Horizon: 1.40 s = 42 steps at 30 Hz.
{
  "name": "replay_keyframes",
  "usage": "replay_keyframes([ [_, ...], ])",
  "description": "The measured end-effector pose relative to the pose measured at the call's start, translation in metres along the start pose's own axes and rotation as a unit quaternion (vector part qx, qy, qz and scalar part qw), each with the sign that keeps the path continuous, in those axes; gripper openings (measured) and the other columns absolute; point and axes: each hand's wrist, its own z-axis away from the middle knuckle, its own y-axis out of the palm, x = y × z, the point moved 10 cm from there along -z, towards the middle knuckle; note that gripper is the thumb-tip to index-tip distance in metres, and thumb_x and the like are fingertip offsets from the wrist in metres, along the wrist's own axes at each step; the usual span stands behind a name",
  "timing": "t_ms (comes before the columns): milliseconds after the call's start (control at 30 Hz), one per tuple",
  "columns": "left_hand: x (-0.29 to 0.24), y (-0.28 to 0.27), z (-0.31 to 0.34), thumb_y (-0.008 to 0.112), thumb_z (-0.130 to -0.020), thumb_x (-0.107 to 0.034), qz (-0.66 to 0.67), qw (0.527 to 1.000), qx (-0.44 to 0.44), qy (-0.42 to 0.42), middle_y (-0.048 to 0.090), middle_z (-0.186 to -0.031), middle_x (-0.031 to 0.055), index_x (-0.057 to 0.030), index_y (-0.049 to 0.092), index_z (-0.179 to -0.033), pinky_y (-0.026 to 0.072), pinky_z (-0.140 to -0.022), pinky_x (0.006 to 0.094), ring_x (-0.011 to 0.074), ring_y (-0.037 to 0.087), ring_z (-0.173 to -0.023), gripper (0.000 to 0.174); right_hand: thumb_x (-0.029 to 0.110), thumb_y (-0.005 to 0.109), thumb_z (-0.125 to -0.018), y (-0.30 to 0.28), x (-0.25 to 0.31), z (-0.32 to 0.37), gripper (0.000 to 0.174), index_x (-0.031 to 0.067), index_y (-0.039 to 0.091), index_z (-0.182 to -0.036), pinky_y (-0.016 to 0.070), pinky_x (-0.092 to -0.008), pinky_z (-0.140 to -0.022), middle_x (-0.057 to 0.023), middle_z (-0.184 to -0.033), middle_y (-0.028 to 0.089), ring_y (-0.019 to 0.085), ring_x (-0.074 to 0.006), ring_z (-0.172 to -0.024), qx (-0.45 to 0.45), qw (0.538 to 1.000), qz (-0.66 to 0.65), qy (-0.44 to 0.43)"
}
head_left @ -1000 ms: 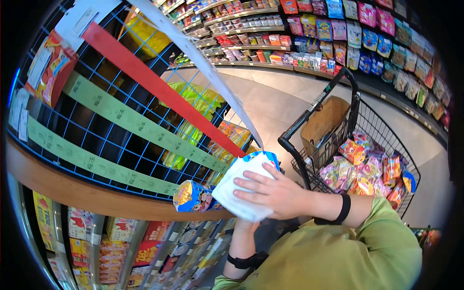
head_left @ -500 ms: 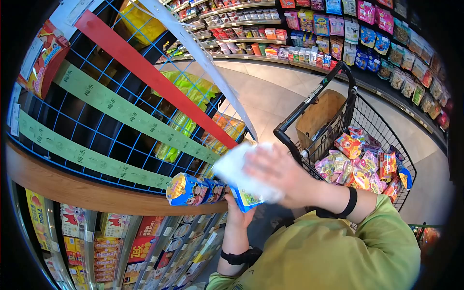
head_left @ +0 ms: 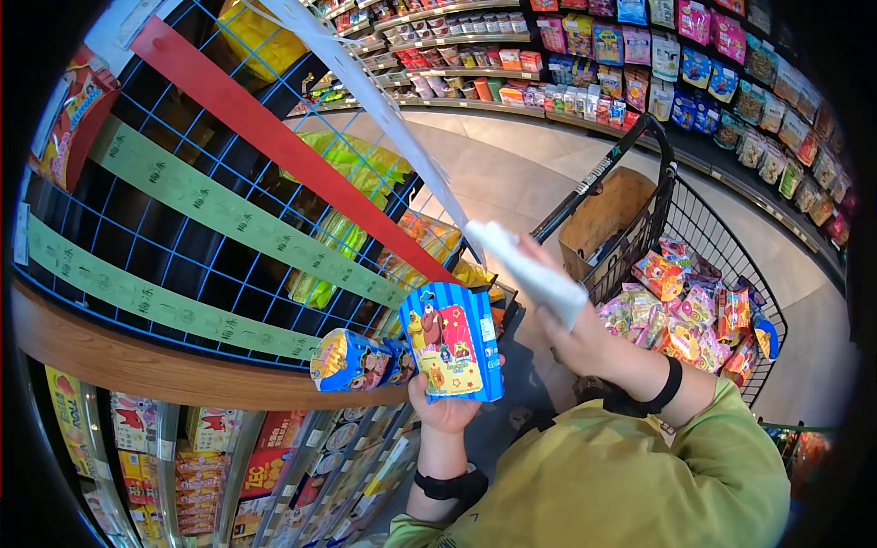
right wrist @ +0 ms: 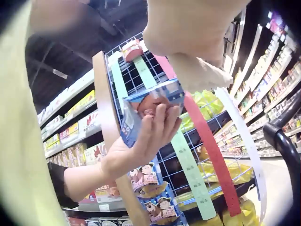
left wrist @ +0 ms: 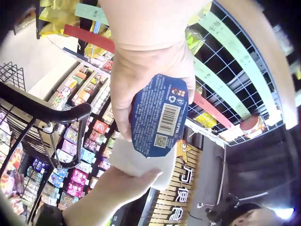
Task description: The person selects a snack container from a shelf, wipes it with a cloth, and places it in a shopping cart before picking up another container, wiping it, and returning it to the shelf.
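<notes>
In the head view my left hand (head_left: 445, 411) grips a blue striped snack box (head_left: 452, 340) with cartoon bears on its front. The box stands off the ledge, its front facing up toward the head camera. Its dark blue base (left wrist: 160, 117), printed with a barcode, shows in the left wrist view. My right hand (head_left: 577, 340) holds a folded white cloth (head_left: 539, 274) to the right of the box, apart from it. Fingers of the left hand (right wrist: 157, 127) wrap the box in the right wrist view. Similar blue snack boxes (head_left: 352, 359) sit in a row on the ledge just left.
A wooden ledge (head_left: 183, 356) edges a blue wire rack (head_left: 237, 178) hung with green strips (head_left: 210, 215) and a red strip (head_left: 283, 146). To the right stands a black shopping cart (head_left: 722, 237) carrying bagged snacks (head_left: 685, 310) and a cardboard box (head_left: 607, 215). Stocked shelves line the back.
The cloth has come off the snack box and moved right with my right hand. The box, earlier covered by the cloth, now shows its front, raised and turned in my left hand.
</notes>
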Motion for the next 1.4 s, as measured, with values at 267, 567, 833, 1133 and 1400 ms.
replay_keyframes([
  [267, -0.013, -0.020, -0.004, 0.060, -0.080, -0.040, 0.048, 0.994, -0.080, 0.048, 0.034, -0.143, 0.0142, -0.0059, 0.025, -0.143, 0.0304, -0.107, 0.0496, 0.0315, 0.037, -0.130, 0.079, 0.010, 0.059, -0.079, 0.067, 0.017, 0.039, 0.068, 0.0083, 0.031, -0.141, 0.0202, -0.0463, -0.112, -0.0129, -0.149, 0.024, 0.019, -0.0351, -0.138, 0.282, 0.953, 0.076, -0.076],
  [567, -0.016, -0.016, -0.021, 0.049, -0.085, -0.060, 0.018, 0.977, -0.208, 0.042, 0.046, -0.134, 0.0120, -0.0144, 0.038, -0.136, 0.0229, -0.107, 0.0548, 0.0305, 0.040, -0.126, 0.070, 0.039, 0.046, -0.094, -0.038, -0.080, 0.068, 0.050, -0.0010, 0.047, -0.124, 0.0452, -0.0313, -0.087, -0.0103, -0.114, 0.057, 0.055, -0.0162, -0.102, -0.039, 0.924, -0.227, 0.305],
  [833, 0.019, 0.003, -0.042, 0.035, -0.087, -0.066, 0.009, 0.981, -0.195, -0.007, 0.048, -0.134, 0.0038, -0.0171, 0.040, -0.136, 0.0178, -0.111, 0.0491, 0.0212, 0.038, -0.128, 0.069, 0.020, 0.055, -0.084, 0.015, -0.003, 0.027, 0.055, 0.0051, 0.043, -0.135, 0.0181, -0.0487, -0.109, -0.0166, -0.142, 0.036, 0.031, -0.0304, -0.135, -0.039, 0.933, 0.340, -0.108],
  [1133, 0.021, 0.011, -0.038, 0.031, -0.093, -0.054, 0.001, 0.988, -0.151, -0.026, 0.040, -0.140, 0.0108, -0.0121, 0.038, -0.137, 0.0316, -0.106, 0.0447, 0.0277, 0.040, -0.128, 0.061, 0.024, 0.058, -0.078, 0.071, -0.008, 0.040, 0.066, 0.0143, 0.037, -0.140, 0.0177, -0.0483, -0.109, -0.0053, -0.145, 0.036, 0.033, -0.0206, -0.135, 0.234, 0.932, 0.263, -0.081],
  [1400, -0.001, 0.009, -0.038, 0.037, -0.086, -0.068, -0.069, 0.973, -0.221, 0.016, 0.045, -0.136, 0.0132, -0.0147, 0.032, -0.140, 0.0421, -0.095, 0.0510, 0.0336, 0.045, -0.124, 0.076, 0.022, 0.052, -0.088, 0.041, -0.036, 0.061, 0.037, 0.0080, 0.054, -0.123, 0.0358, -0.0442, -0.103, -0.0130, -0.118, 0.059, 0.054, -0.0260, -0.114, 0.324, 0.944, 0.041, 0.049],
])
